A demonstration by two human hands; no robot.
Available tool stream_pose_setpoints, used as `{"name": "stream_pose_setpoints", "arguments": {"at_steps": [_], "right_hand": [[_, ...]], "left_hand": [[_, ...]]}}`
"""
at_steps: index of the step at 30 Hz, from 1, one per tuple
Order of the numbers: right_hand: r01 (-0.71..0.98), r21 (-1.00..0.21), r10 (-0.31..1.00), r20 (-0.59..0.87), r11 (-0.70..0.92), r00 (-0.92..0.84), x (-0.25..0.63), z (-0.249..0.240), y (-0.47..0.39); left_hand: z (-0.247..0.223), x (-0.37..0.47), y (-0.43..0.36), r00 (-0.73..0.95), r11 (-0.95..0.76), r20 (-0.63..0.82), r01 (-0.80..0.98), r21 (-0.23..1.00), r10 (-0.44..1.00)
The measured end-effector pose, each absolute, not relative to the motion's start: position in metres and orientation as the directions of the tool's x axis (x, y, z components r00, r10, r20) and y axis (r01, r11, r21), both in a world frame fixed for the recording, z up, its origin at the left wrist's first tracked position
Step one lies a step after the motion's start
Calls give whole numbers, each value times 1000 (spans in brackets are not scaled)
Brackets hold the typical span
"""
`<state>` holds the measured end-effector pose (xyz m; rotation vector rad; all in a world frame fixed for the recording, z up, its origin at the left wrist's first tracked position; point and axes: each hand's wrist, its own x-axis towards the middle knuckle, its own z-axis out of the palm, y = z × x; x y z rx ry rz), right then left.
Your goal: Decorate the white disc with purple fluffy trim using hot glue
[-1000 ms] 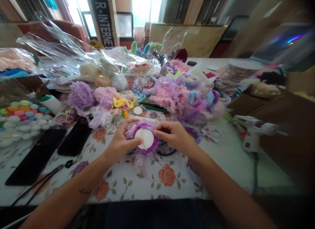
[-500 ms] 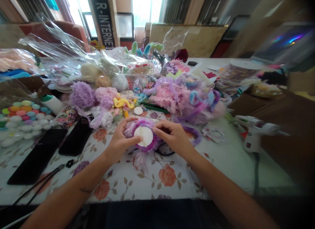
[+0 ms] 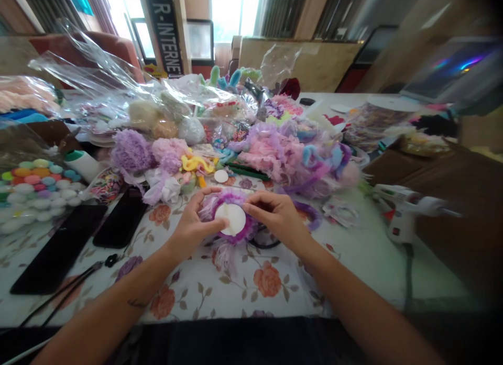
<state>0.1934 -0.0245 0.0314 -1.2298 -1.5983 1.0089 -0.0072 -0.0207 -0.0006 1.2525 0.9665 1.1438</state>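
Between my hands is a fluffy purple pompom ring (image 3: 248, 230) with a round white disc (image 3: 234, 217) on its upper face. My left hand (image 3: 194, 221) grips it from the left, thumb pressed on the disc and fingers behind the purple fluff. My right hand (image 3: 275, 213) pinches at the disc's right edge, its thumb and forefinger together. Pale lilac strands (image 3: 225, 257) hang from the lower side toward the cloth. A dark loop (image 3: 265, 243) lies beside it, partly under my right hand.
Pink and lilac yarn (image 3: 267, 150) is heaped behind my hands. A white glue gun (image 3: 404, 210) stands at the right, near a brown box (image 3: 448, 181). Two dark phones (image 3: 58, 247) lie at the left beside bagged coloured pompoms (image 3: 43, 184). Floral cloth (image 3: 196, 302) covers the table.
The purple piece with its white disc has shifted very slightly to the right. Both hands keep nearly the same hold.
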Motion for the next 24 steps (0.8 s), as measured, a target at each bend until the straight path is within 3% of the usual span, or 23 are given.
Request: {"name": "stream_pose_setpoints", "arguments": {"at_steps": [13,24], "right_hand": [[324,-940,986,58,107,-158,202,36,-24],[353,-929,979,43,112,-198,207,37,-19]], "left_hand": [[2,-5,-18,131,47,-19,-210,977,991],[-2,-4,-19,139,5,18,-167,986,990]]}}
